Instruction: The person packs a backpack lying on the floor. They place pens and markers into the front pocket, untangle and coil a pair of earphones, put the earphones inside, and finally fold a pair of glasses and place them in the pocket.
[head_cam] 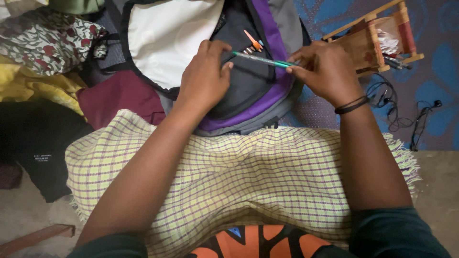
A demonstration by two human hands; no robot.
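Left hand: the left hand reaches in from 7 o'clock, palm down, fingers curled onto the dark pocket panel of the backpack; thumb and forefinger pinch the near end of the pen.
Right hand: the right hand comes in from 5 o'clock, wrist bent inward, fingertips closed on the far end of the same pen. A black band circles the wrist.
Pen: green and slim, lying almost level between both hands, across the backpack's pocket, at 12 o'clock from the lap.
Backpack: grey with purple trim, lying open; a white lining shows at 11 o'clock. An orange pen and further pen tips stand in the pocket slots.
Wooden holder: the wooden holder at 2 o'clock, tipped over, contains white paper and pens.
Cloth: a yellow checked cloth covers the lap.
Cable: a black cable lies at 3 o'clock.
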